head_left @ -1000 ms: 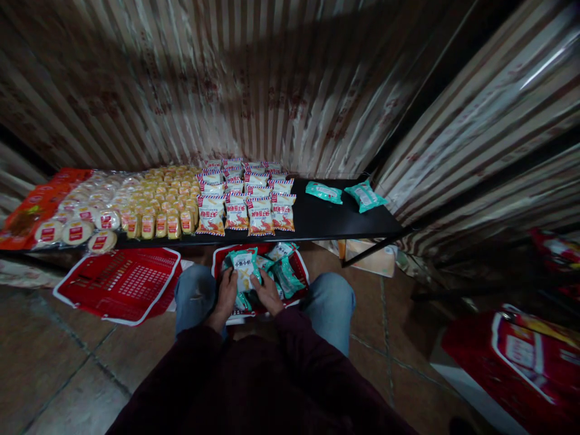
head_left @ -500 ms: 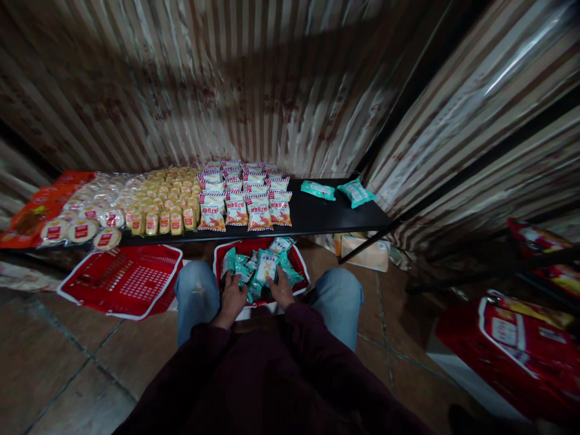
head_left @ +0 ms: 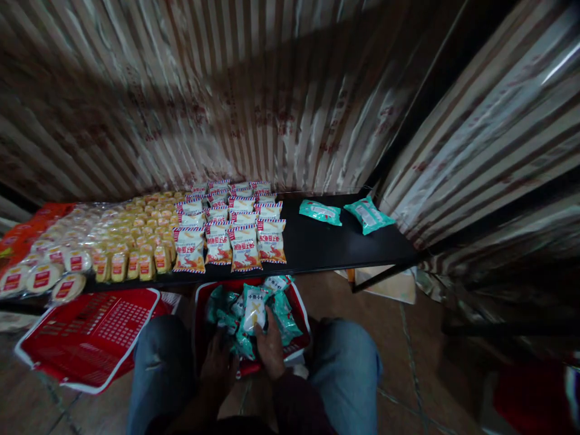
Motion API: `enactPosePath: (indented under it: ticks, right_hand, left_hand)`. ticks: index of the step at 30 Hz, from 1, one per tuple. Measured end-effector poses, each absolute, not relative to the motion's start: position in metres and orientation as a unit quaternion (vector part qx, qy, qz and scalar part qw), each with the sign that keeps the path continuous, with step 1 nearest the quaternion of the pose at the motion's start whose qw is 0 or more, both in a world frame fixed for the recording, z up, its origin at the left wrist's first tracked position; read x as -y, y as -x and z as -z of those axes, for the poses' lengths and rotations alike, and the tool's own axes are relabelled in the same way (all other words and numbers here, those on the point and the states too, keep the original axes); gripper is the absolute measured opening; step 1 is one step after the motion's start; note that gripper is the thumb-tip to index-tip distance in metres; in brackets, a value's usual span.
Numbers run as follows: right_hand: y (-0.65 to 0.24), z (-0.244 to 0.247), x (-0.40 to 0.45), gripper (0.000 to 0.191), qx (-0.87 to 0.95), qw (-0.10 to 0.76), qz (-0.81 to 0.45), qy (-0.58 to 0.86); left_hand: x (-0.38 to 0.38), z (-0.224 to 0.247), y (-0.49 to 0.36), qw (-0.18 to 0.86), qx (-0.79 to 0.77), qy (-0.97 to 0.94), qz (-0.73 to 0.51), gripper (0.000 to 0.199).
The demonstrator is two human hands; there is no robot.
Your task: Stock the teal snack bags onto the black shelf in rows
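Between my knees stands a red basket (head_left: 301, 314) with a white rim, holding several teal and white snack bags. My right hand (head_left: 270, 347) grips one teal and white bag (head_left: 255, 309), thumb on its front, tilted up out of the pile. At the basket's near left side is my left hand (head_left: 218, 362), dark and blurred, its fingers against the bags; whether it grips one cannot be made out. Two teal bags lie on the black shelf (head_left: 299, 244), one flat (head_left: 320, 212) and one farther right (head_left: 369, 215).
Left on the shelf are rows of white and orange snack bags (head_left: 244, 246), yellow packets (head_left: 118, 266), round wrapped cakes (head_left: 44, 277) and an orange package (head_left: 34, 226). A second red basket (head_left: 90, 338) rests on the floor at left. Striped sheeting hangs behind.
The view has shifted closer to the shelf and basket. My right hand has closed on the teal and white bag; my left hand has drawn slightly down toward the near rim.
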State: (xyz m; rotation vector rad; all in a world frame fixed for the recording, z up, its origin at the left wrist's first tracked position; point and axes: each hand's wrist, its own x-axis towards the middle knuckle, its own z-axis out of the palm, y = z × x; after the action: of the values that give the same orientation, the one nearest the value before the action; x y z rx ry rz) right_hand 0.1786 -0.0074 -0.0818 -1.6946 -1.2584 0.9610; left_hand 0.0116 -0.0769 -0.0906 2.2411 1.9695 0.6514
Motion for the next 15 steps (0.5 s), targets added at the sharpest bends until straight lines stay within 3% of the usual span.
enactPosePath:
  ticks: [8, 15]
  right_hand:
    - [-0.211, 0.087, 0.003, 0.060, 0.523, 0.376, -0.401, 0.651]
    - [-0.247, 0.079, 0.001, 0.060, 0.595, 0.338, -0.421, 0.596]
  left_hand:
    - [0.067, 0.103, -0.045, 0.120, -0.731, -0.656, -0.146, 0.034]
    - [0.058, 0.066, -0.101, 0.133, -0.819, -0.529, -0.176, 0.030]
